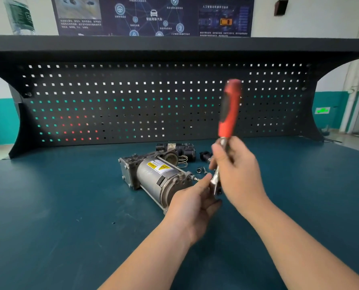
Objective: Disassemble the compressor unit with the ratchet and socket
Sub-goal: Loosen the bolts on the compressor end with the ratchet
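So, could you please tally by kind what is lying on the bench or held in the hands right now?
Compressor unit: 1
Black removed housing: 1
Wire spring: 1
Small black fitting: 1
Small loose fasteners: 2
Ratchet, red handle, in the right hand: 1
Total: 7

One silver cylindrical compressor unit (153, 178), one red-and-black-handled ratchet (228, 114), one black valve block (178, 150), one wire coil spring (182, 160), one black cap (204, 155) and two bare hands; the small loose fasteners are too small to count.
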A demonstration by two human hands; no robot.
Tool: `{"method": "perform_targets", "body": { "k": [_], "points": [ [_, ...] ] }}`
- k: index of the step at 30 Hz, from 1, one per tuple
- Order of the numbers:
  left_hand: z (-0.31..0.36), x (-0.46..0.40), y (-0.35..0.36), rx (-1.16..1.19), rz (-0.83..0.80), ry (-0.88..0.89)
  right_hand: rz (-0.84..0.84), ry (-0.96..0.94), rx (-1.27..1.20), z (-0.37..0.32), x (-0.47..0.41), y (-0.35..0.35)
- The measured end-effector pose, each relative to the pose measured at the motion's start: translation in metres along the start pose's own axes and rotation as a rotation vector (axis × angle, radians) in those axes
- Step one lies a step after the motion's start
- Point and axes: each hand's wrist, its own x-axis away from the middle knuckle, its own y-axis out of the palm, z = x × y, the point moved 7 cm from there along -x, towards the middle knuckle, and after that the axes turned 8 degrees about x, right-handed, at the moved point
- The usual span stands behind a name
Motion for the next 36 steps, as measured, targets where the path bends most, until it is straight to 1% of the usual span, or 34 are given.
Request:
{"method": "perform_targets", "body": {
  "k": [1,2,3,4,5,6,7,8,10,11,12,13,14,15,17,18,19,20,21,22,23,24,25,26,27,28,29,30,31,32,33,34,36],
  "points": [
    [0.001,0.000,0.000,0.002,-0.016,-0.002,-0.073,-0.135,0.078,-0.011,0.005,0.006],
    [0.001,0.001,0.001,0.004,-0.027,-0.008,-0.109,-0.228,0.157,-0.019,0.010,0.011],
    [0.002,0.000,0.000,0.010,-0.028,-0.014,-0.098,-0.272,0.204,-0.023,0.013,0.014],
    [0.003,0.000,0.000,0.018,-0.019,-0.018,-0.060,-0.257,0.202,-0.022,0.014,0.014],
    [0.003,0.000,-0.001,0.025,-0.009,-0.019,0.000,-0.182,0.166,-0.015,0.010,0.010],
    [0.003,0.000,-0.001,0.029,0.002,-0.020,0.067,-0.049,0.109,-0.004,0.006,0.004],
    [0.002,-0.001,-0.001,0.027,0.014,-0.019,0.124,0.138,0.040,0.013,0.002,-0.001],
    [0.002,0.000,-0.001,0.025,0.028,-0.021,0.172,0.390,-0.080,0.037,0.003,-0.005],
    [0.000,0.000,0.000,0.017,0.039,-0.023,0.204,0.952,-0.497,0.079,0.023,0.008],
    [0.000,-0.001,0.000,0.015,0.037,-0.024,0.217,1.128,-0.671,0.089,0.033,0.018],
    [-0.001,-0.001,0.001,0.016,0.035,-0.025,0.226,1.207,-0.751,0.091,0.039,0.023],
    [-0.001,-0.001,0.000,0.015,0.035,-0.022,0.209,1.186,-0.738,0.088,0.038,0.024],
    [-0.001,-0.001,-0.001,0.013,0.039,-0.018,0.191,1.076,-0.655,0.083,0.031,0.021],
    [-0.001,-0.002,-0.003,0.013,0.041,-0.013,0.185,0.888,-0.537,0.074,0.020,0.013],
    [0.000,-0.001,-0.002,0.009,0.019,-0.009,0.122,0.413,-0.245,0.034,0.000,-0.003],
    [0.000,0.000,0.000,0.005,-0.001,-0.011,0.050,0.189,-0.123,0.013,-0.004,-0.004],
    [0.001,0.001,0.001,0.007,-0.021,-0.012,-0.040,0.005,-0.012,-0.004,-0.002,0.000],
    [0.001,0.001,0.002,0.012,-0.034,-0.012,-0.124,-0.127,0.087,-0.015,0.003,0.007],
    [0.001,0.001,0.001,0.014,-0.036,-0.009,-0.167,-0.208,0.162,-0.022,0.009,0.013],
    [0.001,0.001,0.001,0.020,-0.027,-0.007,-0.155,-0.230,0.188,-0.023,0.011,0.015],
    [0.002,0.000,0.000,0.029,-0.012,-0.006,-0.103,-0.195,0.176,-0.020,0.009,0.012],
    [0.001,0.000,-0.001,0.039,0.004,-0.010,-0.029,-0.093,0.132,-0.011,0.005,0.007],
    [0.001,0.000,-0.001,0.051,0.016,-0.016,0.044,0.082,0.057,0.005,0.001,0.000],
    [0.001,0.000,-0.001,0.059,0.025,-0.024,0.109,0.333,-0.080,0.029,0.000,-0.005],
    [0.000,0.001,0.000,0.060,0.028,-0.030,0.148,0.645,-0.295,0.054,0.007,-0.002],
    [0.000,0.002,0.001,0.062,0.023,-0.038,0.153,0.925,-0.534,0.073,0.019,0.008],
    [0.000,0.003,0.003,0.070,0.015,-0.042,0.176,1.095,-0.712,0.083,0.030,0.017],
    [-0.001,0.003,0.003,0.078,0.014,-0.045,0.203,1.166,-0.786,0.086,0.035,0.022],
    [-0.001,0.003,0.003,0.077,0.022,-0.043,0.205,1.140,-0.773,0.085,0.033,0.022],
    [-0.001,0.003,0.002,0.071,0.035,-0.038,0.191,1.023,-0.697,0.081,0.026,0.018],
    [-0.001,0.003,0.001,0.065,0.044,-0.031,0.171,0.827,-0.583,0.071,0.015,0.011],
    [0.000,0.003,0.000,0.060,0.046,-0.024,0.136,0.588,-0.432,0.052,0.004,0.003],
    [0.001,0.004,0.001,0.064,0.035,-0.018,0.020,0.161,-0.155,0.012,-0.003,0.000]
  ]
}}
